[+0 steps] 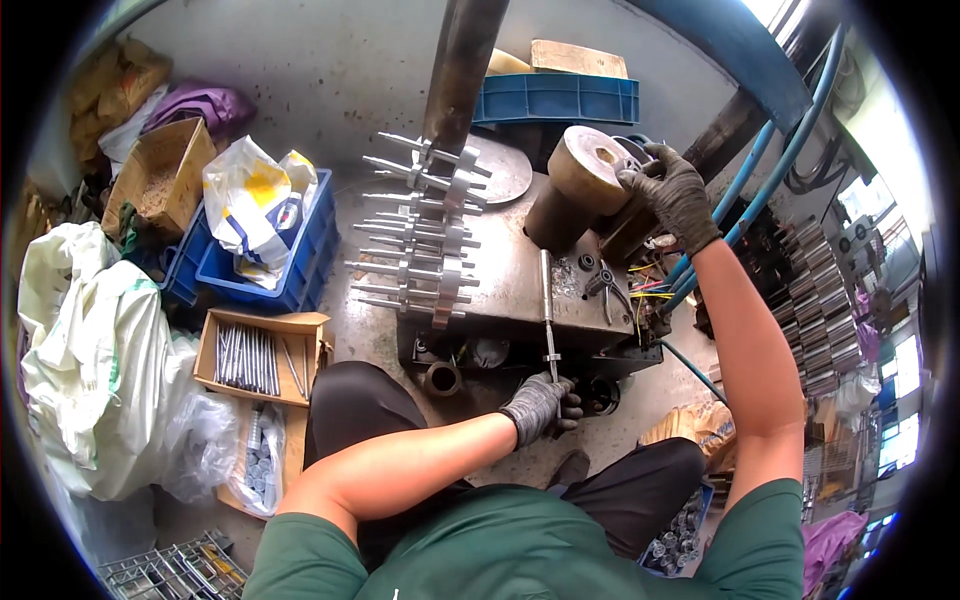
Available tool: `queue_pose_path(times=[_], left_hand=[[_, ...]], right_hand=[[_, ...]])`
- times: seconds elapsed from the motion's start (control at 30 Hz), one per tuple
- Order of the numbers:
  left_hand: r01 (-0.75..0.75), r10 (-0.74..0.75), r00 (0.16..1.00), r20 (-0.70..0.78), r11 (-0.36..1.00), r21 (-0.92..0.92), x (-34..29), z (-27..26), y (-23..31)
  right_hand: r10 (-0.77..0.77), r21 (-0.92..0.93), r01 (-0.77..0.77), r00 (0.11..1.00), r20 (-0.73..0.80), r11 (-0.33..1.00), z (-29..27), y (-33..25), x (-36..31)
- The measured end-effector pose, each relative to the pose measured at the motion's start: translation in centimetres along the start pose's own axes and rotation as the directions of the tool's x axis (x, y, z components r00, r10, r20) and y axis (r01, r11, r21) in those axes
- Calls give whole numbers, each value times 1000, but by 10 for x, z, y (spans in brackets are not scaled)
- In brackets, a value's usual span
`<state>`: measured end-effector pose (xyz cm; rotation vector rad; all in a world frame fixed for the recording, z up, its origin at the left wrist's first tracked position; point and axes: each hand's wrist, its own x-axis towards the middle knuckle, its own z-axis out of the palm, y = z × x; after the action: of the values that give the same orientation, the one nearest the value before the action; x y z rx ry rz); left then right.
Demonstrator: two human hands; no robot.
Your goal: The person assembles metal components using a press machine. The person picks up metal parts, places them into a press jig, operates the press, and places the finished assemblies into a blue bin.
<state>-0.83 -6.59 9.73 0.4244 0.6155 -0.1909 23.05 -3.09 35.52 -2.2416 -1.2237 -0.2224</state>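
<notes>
My left hand (540, 408), in a dark grey glove, is closed round the lower end of a slim metal shaft (548, 310) with a small collar. The shaft points away from me over the front of the metal machine table (510, 260). Farther off, my gloved right hand (682, 195) reaches beside a thick round metal block (582, 168) on a dark post. Its fingers are bent round a small metal part (632, 166), whose kind I cannot make out. Pliers (606, 290) and a small dark ring (587, 262) lie on the table between the hands.
Several shafts lie across a notched metal rack (440, 240) at the table's left. A blue crate (318, 245) with plastic bags and a cardboard box (262, 350) of metal rods stand on the left. Blue hoses (765, 190) run past my right arm. A blue tray (555, 100) is behind.
</notes>
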Motion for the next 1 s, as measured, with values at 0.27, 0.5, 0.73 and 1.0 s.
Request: queue_pose_path(times=[0.27, 0.5, 0.73, 1.0], left_hand=[[28, -21, 995, 95, 997, -69, 12, -14, -5], [26, -28, 999, 26, 995, 91, -5, -4, -1], [66, -62, 991, 119, 997, -29, 13, -14, 0], [-11, 13, 999, 42, 999, -51, 11, 5, 30]], right_hand=[[-27, -52, 34, 990, 135, 998, 20, 22, 55], [-36, -252, 75, 987, 155, 965, 24, 20, 73], [-247, -143, 290, 933, 260, 946, -19, 7, 12], [-230, -370, 415, 862, 451, 831, -111, 19, -139]])
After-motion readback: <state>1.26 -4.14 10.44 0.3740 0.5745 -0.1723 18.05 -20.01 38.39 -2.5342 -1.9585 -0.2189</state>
